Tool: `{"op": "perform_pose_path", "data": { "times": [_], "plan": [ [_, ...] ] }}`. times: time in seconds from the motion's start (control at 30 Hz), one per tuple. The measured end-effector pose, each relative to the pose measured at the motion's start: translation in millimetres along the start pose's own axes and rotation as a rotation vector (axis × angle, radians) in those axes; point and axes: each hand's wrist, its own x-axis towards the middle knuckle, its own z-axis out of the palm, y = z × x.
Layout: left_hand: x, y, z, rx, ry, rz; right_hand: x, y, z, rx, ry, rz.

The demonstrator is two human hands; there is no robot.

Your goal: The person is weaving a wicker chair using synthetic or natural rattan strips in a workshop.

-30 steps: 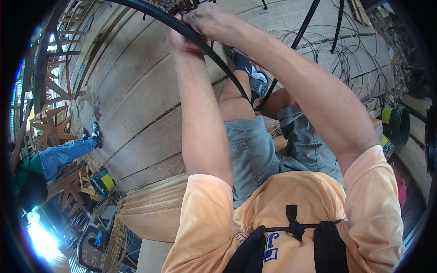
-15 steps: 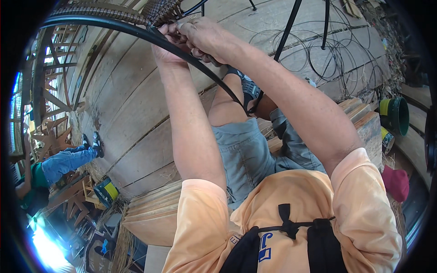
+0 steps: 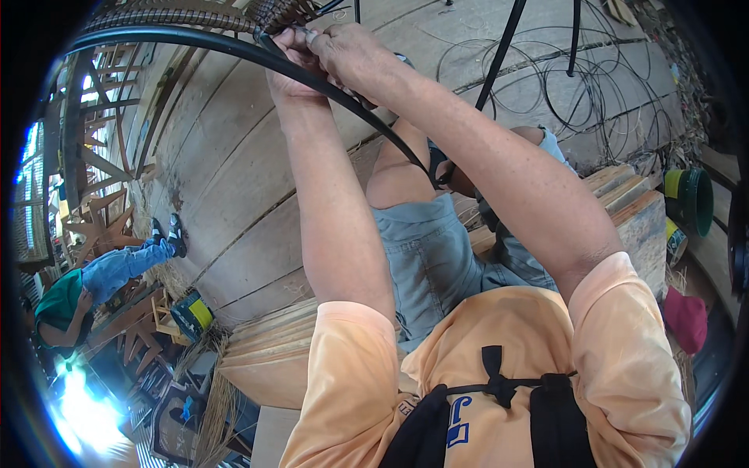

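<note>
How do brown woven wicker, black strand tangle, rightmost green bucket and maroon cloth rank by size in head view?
1. Black strand tangle
2. Brown woven wicker, partly cropped
3. Green bucket, maroon cloth: too alike to rank

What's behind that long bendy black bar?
Behind the curved black bar, you can see part of the left hand, wooden floorboards and a bare leg. The bar covers a strip of each, so those bits can't be seen.

Your peach shirt (image 3: 507, 316) carries blue lettering (image 3: 459, 422), near side; the yellow label (image 3: 200, 310) on the green bucket (image 3: 184, 319) at left seems too small to read.
</note>
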Motion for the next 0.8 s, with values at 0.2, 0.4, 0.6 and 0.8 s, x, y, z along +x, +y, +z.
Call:
{"op": "perform_pose_path", "data": {
  "times": [0.2,0.4,0.6,0.8],
  "plan": [
    [3.5,2.5,-3.6,-0.021,-0.039,0.047,2.7,-1.1,5.3,0.024,0.027,0.125],
    [2.0,1.0,-0.5,0.002,-0.046,0.035,2.5,-4.4,2.8,-0.107,0.017,0.189],
    [9.6,0.4,-4.8,-0.056,-0.046,0.005,22.1,15.8,19.7,-0.311,0.137,-0.135],
    [20.6,2.0,-28.7,-0.165,-0.252,-0.047,7.8,-2.4,3.7,0.03,-0.011,0.083]
  ]
}}
